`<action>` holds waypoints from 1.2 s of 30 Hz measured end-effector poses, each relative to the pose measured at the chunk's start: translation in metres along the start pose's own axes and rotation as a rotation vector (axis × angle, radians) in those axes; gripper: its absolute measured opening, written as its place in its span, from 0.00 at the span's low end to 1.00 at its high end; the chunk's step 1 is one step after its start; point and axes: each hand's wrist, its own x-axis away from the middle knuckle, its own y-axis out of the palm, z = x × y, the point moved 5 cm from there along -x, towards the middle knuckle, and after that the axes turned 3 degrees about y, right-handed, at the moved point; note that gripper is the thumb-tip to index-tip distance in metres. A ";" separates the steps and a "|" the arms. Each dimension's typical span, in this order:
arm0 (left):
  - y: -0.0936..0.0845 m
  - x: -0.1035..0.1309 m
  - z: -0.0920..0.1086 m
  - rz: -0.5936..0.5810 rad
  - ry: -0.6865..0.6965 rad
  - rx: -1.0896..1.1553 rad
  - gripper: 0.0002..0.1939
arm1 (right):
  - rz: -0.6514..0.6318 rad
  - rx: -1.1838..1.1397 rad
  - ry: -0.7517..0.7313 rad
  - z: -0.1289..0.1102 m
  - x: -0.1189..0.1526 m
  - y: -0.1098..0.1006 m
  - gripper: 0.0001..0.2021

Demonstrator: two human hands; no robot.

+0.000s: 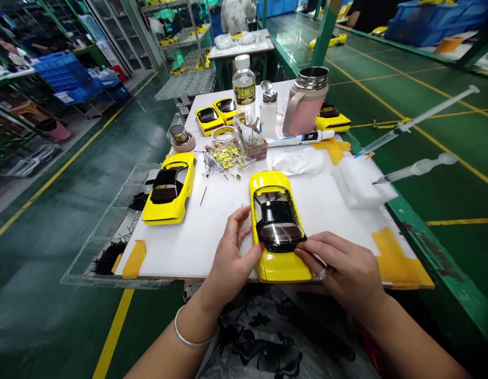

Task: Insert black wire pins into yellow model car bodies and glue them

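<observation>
Green-floored workshop, white work surface (223, 252) | yellow car body (286, 267): middle of near edge, long axis near-to-far, far end slightly left | black window piece (274, 211): between hands, neither clearly nearer | left hand (228, 258): gripping body's left side, thumb by window's near-left corner | right hand (350, 266): fingers bunched at near-right corner, pinch unclear

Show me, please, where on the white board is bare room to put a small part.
Bare board lies between the left car body and left hand, and between the held car body and foam block. The back is crowded: bottle, pink mug, loose pins.
</observation>
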 end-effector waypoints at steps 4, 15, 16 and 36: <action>0.006 -0.006 0.004 -0.018 0.010 -0.128 0.40 | -0.021 0.043 -0.001 0.003 0.002 0.001 0.03; 0.014 -0.009 0.010 0.029 -0.014 -0.147 0.40 | -0.011 0.033 0.023 0.008 0.007 -0.006 0.06; 0.014 -0.009 0.010 0.029 -0.012 -0.143 0.40 | -0.025 0.027 0.022 0.008 0.007 -0.005 0.06; 0.015 -0.008 0.006 0.023 -0.004 -0.130 0.35 | -0.193 0.092 -0.243 0.025 0.013 -0.010 0.14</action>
